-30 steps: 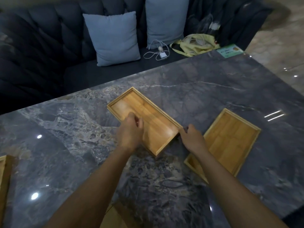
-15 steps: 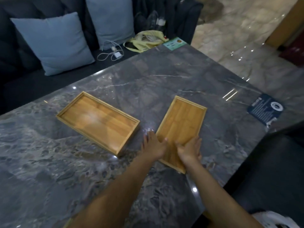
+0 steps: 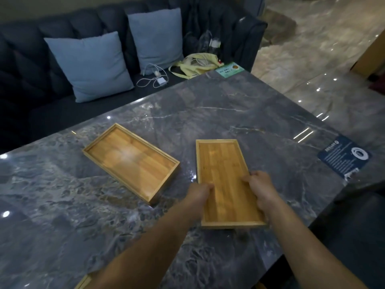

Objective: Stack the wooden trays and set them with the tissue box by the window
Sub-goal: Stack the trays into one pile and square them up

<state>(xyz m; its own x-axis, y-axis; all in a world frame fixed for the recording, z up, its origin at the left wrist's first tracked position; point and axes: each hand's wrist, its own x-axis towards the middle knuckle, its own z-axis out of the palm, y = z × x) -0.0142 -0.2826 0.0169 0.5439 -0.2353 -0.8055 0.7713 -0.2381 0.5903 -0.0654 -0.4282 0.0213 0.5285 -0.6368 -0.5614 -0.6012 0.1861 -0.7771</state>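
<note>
Two shallow wooden trays lie on the dark marble table (image 3: 239,113). The larger tray (image 3: 131,161) rests flat at the centre left, untouched. The smaller tray (image 3: 225,174) is to its right, with its near end raised slightly off the table. My left hand (image 3: 199,193) grips its left rim and my right hand (image 3: 260,187) grips its right rim, thumbs inside. A corner of a third wooden piece (image 3: 83,282) shows at the bottom edge. No tissue box is in view.
A dark sofa (image 3: 41,113) with two blue cushions (image 3: 89,65) runs along the table's far side, holding a white charger cable (image 3: 155,77) and a yellow bag (image 3: 195,64). A green card (image 3: 229,69) and a blue placard (image 3: 343,157) lie on the table.
Both hands left the larger tray and moved right to the smaller one. They now grip its two long rims and have turned it straighter toward me. The camera view swung right.
</note>
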